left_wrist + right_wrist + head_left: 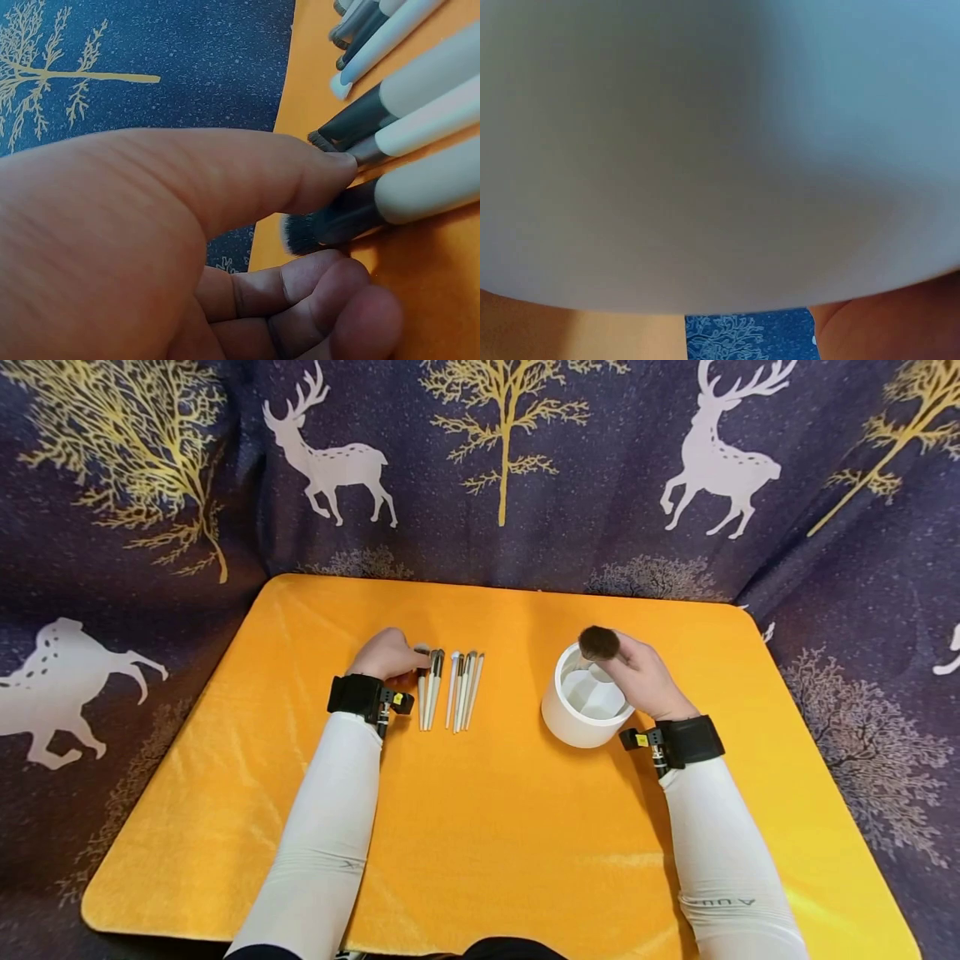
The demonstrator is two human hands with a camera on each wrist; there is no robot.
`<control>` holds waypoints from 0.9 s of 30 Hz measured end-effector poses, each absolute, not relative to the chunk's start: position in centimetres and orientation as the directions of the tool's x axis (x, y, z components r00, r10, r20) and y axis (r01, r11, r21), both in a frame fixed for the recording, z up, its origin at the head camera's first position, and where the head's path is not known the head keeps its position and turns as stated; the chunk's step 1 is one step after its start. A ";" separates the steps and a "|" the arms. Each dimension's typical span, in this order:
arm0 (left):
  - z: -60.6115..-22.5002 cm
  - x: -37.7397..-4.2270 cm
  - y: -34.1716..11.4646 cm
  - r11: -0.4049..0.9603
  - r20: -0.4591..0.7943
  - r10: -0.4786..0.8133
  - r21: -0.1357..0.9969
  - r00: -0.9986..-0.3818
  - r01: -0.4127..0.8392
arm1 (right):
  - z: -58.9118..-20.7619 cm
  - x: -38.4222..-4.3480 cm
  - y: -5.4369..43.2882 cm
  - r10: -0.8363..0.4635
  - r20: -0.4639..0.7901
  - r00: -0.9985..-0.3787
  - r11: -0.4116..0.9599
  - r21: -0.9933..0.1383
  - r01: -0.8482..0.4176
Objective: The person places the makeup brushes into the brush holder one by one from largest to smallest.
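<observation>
One left hand (388, 654), at the far end of a brush row on the left: thumb and fingers apart, the thumb lying over the brush heads, the other fingers loosely bent just beyond the bristles.

Three pale-handled brushes (429, 706), close together beneath that thumb; heads to the far side, handles toward the near edge.

Several slimmer brushes (465, 702), just to the right of those three, laid the same way; one tip is white.

One white cup (581, 727), round and thick-walled, on the right; its mouth faces up, and its outer wall fills most of the right wrist view.

One large brush with dark brown bristles (598, 643), head up at the cup's far rim; its lower handle cannot be made out.

One right hand (648, 681), over the cup's far right rim; its fingertips are hidden behind the bristles, so whether they clasp cup or brush cannot be told.

Two white sleeves (322, 843), each with a black wrist strap (356, 695).

One orange table covering (510, 827), beneath all brushes and the cup.

One dark blue curtain (450, 543), behind, with white deer and yellow trees.
</observation>
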State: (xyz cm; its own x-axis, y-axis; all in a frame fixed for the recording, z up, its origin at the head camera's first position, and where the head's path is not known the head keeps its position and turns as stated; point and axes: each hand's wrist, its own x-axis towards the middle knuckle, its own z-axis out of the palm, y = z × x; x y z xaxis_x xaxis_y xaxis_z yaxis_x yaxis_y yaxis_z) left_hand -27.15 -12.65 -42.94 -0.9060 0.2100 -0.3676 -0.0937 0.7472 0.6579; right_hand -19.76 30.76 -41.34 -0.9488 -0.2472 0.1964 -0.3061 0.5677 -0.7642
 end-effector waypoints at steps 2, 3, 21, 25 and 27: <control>-43.0 -27.2 -12.6 0.752 -0.368 0.205 0.652 -0.907 -0.095 | -41.3 -19.8 30.7 -0.248 0.195 -0.949 0.567 -0.765 -0.305; -43.0 -27.2 -12.6 0.755 -0.369 0.201 0.648 -0.908 -0.097 | -41.3 -19.8 30.7 -0.248 0.195 -0.949 0.568 -0.764 -0.305; -42.8 -26.7 -12.0 0.755 -0.356 0.171 0.647 -0.919 -0.110 | -41.4 -19.7 30.8 -0.256 0.203 -0.945 0.579 -0.750 -0.318; -42.9 -26.6 -11.9 0.765 -0.329 0.154 0.636 -0.932 -0.098 | -41.4 -19.7 30.8 -0.258 0.204 -0.944 0.579 -0.750 -0.320; -42.9 -26.6 -11.8 0.771 -0.315 0.148 0.631 -0.937 -0.090 | -41.4 -19.7 30.8 -0.258 0.201 -0.945 0.579 -0.751 -0.318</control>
